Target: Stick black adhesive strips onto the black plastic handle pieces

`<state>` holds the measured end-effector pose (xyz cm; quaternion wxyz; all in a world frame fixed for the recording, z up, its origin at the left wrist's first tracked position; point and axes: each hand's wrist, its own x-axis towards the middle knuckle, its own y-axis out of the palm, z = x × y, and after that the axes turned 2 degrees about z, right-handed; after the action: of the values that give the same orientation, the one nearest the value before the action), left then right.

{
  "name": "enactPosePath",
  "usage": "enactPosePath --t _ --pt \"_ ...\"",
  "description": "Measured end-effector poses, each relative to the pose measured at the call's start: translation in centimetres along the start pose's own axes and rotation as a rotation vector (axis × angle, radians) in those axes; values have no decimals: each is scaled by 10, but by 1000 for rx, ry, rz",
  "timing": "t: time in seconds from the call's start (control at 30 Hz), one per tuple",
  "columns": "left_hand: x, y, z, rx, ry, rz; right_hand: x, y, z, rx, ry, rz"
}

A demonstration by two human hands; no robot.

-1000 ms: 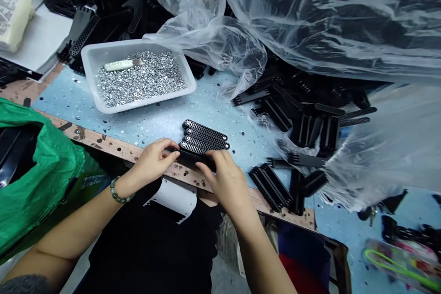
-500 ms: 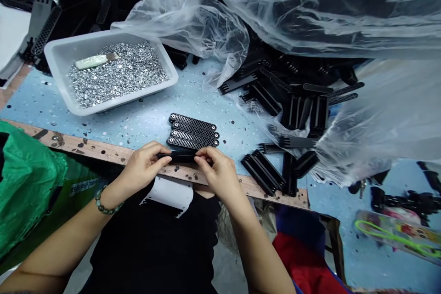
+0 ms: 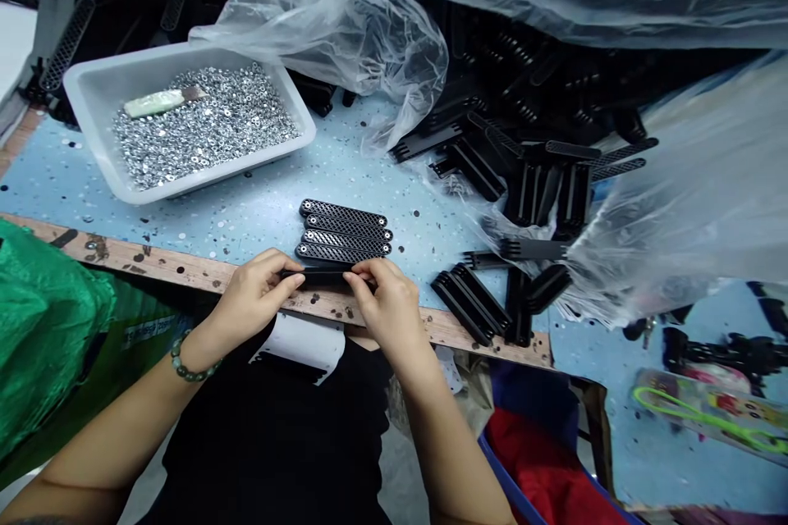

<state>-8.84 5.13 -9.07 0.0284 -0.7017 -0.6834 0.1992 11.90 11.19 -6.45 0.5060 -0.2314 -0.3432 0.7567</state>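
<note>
At the table's front edge I hold a narrow black plastic piece (image 3: 324, 277) level between both hands. My left hand (image 3: 263, 287) pinches its left end between thumb and fingers. The right end is pinched by my right hand (image 3: 382, 289). Just beyond lie several black textured plastic handles (image 3: 345, 231) side by side, with silvery round pieces set in their ends. Beyond them to the left stands a white plastic tub (image 3: 203, 180) full of small silvery metal nuts (image 3: 215, 127). A pale-handled tool (image 3: 157, 103) rests on the nuts.
Stacked black parts (image 3: 471, 303) lie right of my hands at the edge. Behind them spreads a large heap of black parts (image 3: 529, 172) under clear plastic sheeting (image 3: 394, 41). A green sack (image 3: 49, 328) is at the left, a clear pouch with a lime cord (image 3: 707, 410) far right.
The view has shifted slightly, and the clear sheeting at the upper right sits higher, showing more of the black heap. Both hands keep the same pinch on the black plastic piece.
</note>
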Motion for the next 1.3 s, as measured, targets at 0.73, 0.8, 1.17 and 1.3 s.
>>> enactPosePath --t 0.73,0.8,1.17,1.3 --pt "-17 24 10 685 782 -224 6 -7 4 152 36 158" --pt "-17 25 15 660 798 -222 7 -7 3 162 37 162" --pt "-21 28 13 734 737 -241 3 3 1 -31 -72 75" --pt "-18 26 7 556 639 -198 2 3 0 -20 -94 79"
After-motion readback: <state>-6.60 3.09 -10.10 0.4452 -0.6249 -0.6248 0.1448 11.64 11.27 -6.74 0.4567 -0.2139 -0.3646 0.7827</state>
